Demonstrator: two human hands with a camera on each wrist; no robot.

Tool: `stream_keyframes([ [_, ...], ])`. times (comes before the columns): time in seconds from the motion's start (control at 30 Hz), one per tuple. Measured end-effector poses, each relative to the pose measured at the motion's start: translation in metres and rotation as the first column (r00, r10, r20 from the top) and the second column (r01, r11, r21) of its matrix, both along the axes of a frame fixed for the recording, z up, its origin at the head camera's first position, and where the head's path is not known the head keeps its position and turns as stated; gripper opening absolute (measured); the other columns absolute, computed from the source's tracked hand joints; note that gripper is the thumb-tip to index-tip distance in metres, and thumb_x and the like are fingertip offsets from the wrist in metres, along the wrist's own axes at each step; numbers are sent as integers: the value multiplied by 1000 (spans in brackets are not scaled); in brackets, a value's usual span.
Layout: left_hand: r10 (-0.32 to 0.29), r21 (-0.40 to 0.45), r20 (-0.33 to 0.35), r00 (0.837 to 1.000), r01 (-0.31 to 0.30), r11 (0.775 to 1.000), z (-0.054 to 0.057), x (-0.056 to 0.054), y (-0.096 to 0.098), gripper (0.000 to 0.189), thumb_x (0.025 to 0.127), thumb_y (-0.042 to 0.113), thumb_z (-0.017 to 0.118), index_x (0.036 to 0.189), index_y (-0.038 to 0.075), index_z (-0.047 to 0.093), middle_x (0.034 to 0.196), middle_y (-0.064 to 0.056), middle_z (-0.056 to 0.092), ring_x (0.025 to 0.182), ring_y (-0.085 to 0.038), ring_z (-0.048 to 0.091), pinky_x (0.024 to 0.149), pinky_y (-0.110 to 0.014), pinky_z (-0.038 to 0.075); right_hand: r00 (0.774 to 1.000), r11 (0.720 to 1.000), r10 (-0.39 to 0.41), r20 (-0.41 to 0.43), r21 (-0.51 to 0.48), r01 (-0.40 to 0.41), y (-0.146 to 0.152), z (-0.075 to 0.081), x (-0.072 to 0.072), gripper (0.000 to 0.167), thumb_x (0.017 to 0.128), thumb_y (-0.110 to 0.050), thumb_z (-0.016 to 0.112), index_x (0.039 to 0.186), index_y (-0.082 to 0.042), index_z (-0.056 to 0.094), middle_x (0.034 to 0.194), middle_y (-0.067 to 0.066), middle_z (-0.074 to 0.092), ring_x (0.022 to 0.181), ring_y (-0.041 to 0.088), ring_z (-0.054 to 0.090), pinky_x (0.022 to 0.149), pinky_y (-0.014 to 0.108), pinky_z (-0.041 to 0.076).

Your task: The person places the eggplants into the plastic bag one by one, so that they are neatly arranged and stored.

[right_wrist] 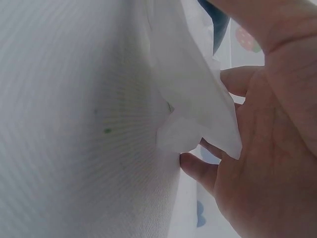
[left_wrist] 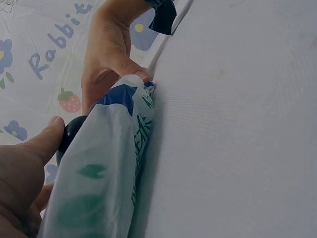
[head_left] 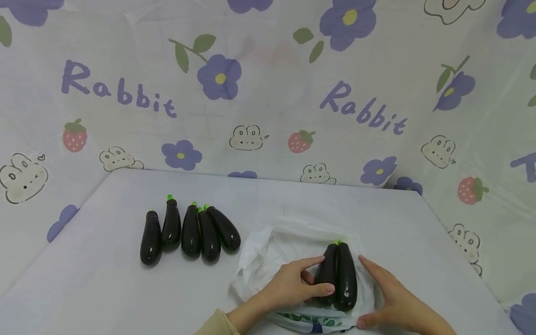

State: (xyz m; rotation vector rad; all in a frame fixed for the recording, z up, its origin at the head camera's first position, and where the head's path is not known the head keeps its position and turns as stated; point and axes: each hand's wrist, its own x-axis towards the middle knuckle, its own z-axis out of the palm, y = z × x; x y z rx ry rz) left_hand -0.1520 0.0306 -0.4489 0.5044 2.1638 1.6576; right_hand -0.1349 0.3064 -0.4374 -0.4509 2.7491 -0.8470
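Two glossy black eggplants with green stem ends lie side by side on a white plastic bag (head_left: 255,267) with green and blue print. My left hand (head_left: 289,284) grips the left eggplant (head_left: 328,267), thumb across its top and index finger near its stem end. The right eggplant (head_left: 346,279) touches it. Beside the bag's right edge, my right hand (head_left: 398,300) has its fingers spread, its thumb at the bag's front corner. In the right wrist view, a loose white fold of the bag (right_wrist: 198,99) lies against that hand (right_wrist: 262,163).
To the left on the white table (head_left: 96,279), several more eggplants (head_left: 191,232) lie in a loose row, stems pointing away. A white cloth (head_left: 268,93) printed with flowers, rabbits and strawberries hangs behind the table and along its sides.
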Motion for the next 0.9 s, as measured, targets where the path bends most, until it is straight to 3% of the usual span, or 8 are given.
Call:
stream_keyframes([
  [0.2,-1,1,-8,1000,1,1000,0,-1,-3,65,85,37,79,143,23,54,78,4,64,57,-14,63,55,-26,50,999,1000,23,-38,6,-22,-3,2,-1,130,54,-56,91,154,-7,25,148,32,31,132,54,28,97,71,29],
  [0.6,-20,12,-58,998,20,1000,1,-5,4,66,85,39,78,143,22,54,76,6,63,52,-13,63,54,-25,50,1000,1000,0,-12,27,0,3,4,-3,130,54,-51,93,155,-7,24,149,33,28,132,56,27,97,72,29],
  [0.9,-22,-34,-77,997,19,999,-1,1,-1,67,85,40,78,144,19,53,71,6,62,52,-10,60,54,-23,48,994,997,-72,84,41,69,-5,-1,-1,133,50,-53,93,154,-6,26,150,29,30,134,53,28,97,70,30],
])
